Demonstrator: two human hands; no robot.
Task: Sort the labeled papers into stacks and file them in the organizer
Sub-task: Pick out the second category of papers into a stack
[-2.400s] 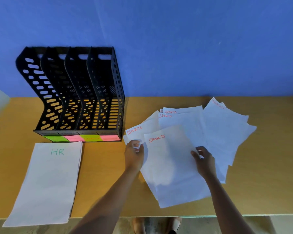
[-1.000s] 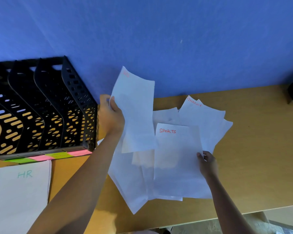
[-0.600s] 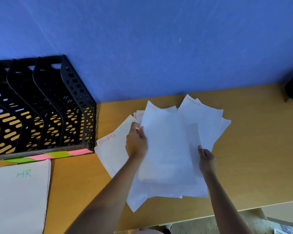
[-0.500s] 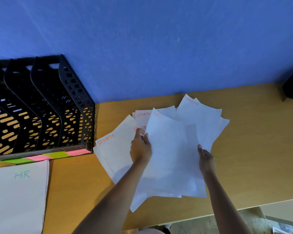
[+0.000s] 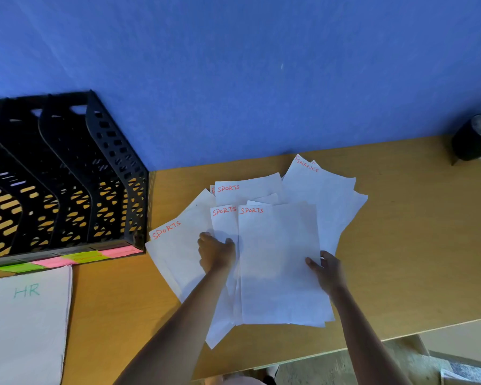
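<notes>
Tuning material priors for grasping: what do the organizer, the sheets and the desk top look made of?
Organizer: looks like moulded black plastic, matte, with slotted perforated walls in one uniform colour.
SPORTS sheets: thin white paper, matte; edges fan and overlap, and lower sheets show faintly through.
Desk top: probably laminate or veneered board, smooth orange-tan with a pale front edge; solid wood cannot be ruled out.

The organizer (image 5: 64,176) stands at the table's (image 5: 400,245) back left, the HR stack (image 5: 25,323) before it. Right of both fan the SPORTS sheets (image 5: 278,262) (overlapping), with FINANCE sheets (image 5: 325,195) behind.
</notes>
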